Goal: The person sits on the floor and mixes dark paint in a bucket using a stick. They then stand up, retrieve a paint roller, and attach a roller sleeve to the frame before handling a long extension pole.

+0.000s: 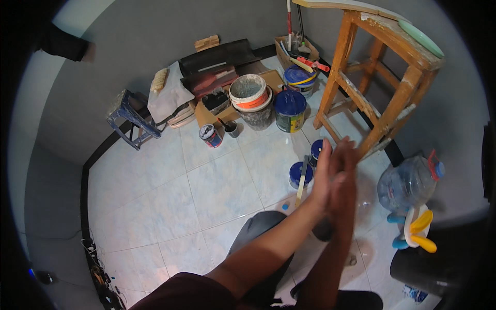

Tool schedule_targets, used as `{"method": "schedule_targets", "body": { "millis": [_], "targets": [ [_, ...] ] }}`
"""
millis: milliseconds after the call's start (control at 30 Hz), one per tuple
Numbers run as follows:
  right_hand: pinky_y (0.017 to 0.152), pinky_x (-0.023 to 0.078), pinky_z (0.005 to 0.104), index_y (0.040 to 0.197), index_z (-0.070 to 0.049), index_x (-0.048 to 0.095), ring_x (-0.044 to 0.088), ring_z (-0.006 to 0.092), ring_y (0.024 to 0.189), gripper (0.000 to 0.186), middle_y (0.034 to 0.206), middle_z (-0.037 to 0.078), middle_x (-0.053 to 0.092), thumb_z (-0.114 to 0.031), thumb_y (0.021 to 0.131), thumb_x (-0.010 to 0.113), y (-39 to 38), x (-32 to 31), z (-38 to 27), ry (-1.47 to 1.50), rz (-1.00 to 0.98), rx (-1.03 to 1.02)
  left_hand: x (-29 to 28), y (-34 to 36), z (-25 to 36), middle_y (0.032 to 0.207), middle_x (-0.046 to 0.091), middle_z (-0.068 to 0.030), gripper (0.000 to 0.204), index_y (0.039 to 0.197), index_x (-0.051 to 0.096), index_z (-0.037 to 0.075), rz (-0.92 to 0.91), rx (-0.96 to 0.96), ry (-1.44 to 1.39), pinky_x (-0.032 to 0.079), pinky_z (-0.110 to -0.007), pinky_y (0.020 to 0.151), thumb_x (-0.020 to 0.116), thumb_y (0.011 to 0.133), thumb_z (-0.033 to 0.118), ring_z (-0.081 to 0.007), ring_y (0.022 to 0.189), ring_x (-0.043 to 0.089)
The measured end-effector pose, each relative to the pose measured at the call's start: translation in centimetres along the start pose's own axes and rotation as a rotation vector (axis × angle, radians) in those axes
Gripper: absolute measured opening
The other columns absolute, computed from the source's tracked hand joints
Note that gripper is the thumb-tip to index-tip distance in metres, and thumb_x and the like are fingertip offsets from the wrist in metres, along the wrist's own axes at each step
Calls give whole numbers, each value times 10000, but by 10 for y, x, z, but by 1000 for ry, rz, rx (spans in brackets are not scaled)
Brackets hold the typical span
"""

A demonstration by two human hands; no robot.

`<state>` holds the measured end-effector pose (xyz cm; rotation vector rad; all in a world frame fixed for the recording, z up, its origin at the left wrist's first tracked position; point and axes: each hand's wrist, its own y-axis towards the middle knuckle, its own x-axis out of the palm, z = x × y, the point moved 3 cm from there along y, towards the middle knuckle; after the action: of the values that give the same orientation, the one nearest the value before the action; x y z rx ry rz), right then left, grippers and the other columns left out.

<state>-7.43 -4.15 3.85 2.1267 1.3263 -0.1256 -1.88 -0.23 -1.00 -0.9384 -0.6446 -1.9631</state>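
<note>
My left hand [321, 183] and my right hand [343, 199] are pressed together, palm to palm, in front of me. The fingers of both stretch upward, and no object shows between them; the touching palms are hidden. Just left of and beyond the hands, a small blue-lidded can [297, 176] stands on the floor. A flat scraper with a pale handle [300, 187] leans across that can. Another blue-lidded can [315, 150] is partly covered by my left thumb. A little blue cap [285, 206] lies on the tiles nearby.
A worn wooden stool [356, 101] and a large clear water jug [405, 186] stand to the right. Along the back are stacked buckets [249, 93], a big blue-lidded paint can [291, 106] and an open small tin [210, 136]. A blue step stool [129, 116] stands by the left wall.
</note>
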Motion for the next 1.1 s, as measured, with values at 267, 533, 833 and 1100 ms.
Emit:
{"method": "schedule_targets", "body": {
  "millis": [267, 533, 833, 1100],
  "targets": [
    [1296, 189, 427, 1634, 2, 337, 236, 312, 1605, 687, 1721, 200, 279, -475, 1140, 316, 52, 25, 107, 648, -144, 555, 5, 2, 6, 1791, 30, -121, 795, 1701, 101, 37, -10, 48, 740, 40, -432, 1316, 218, 1135, 584, -274, 1647, 0],
    [1214, 380, 459, 1462, 35, 541, 637, 332, 1277, 718, 1384, 203, 652, -577, 1127, 374, -28, -20, -122, 1594, -780, 1451, -137, -119, 127, 1677, 343, -181, 887, 1671, 268, 57, 1181, -749, 115, 313, -527, 1214, 348, 1056, 693, -302, 1519, 337],
    [890, 570, 493, 966, -12, 733, 723, 404, 996, 650, 992, 247, 741, -659, 917, 687, -52, -157, -179, -651, -1209, 797, -63, -272, 507, 1224, 729, -124, 614, 1468, 554, 41, 1135, -478, 843, 533, -341, 892, 713, 1015, 424, -207, 1067, 709],
    [644, 619, 425, 965, -58, 620, 749, 291, 845, 25, 890, 131, 690, -52, 940, 622, -56, -53, -224, 37, -215, 1534, -194, -478, 540, 874, 715, -135, 582, 1224, 669, 9, 1076, -945, 940, 566, -363, 631, 715, 980, 535, -239, 706, 703]
  ]
}}
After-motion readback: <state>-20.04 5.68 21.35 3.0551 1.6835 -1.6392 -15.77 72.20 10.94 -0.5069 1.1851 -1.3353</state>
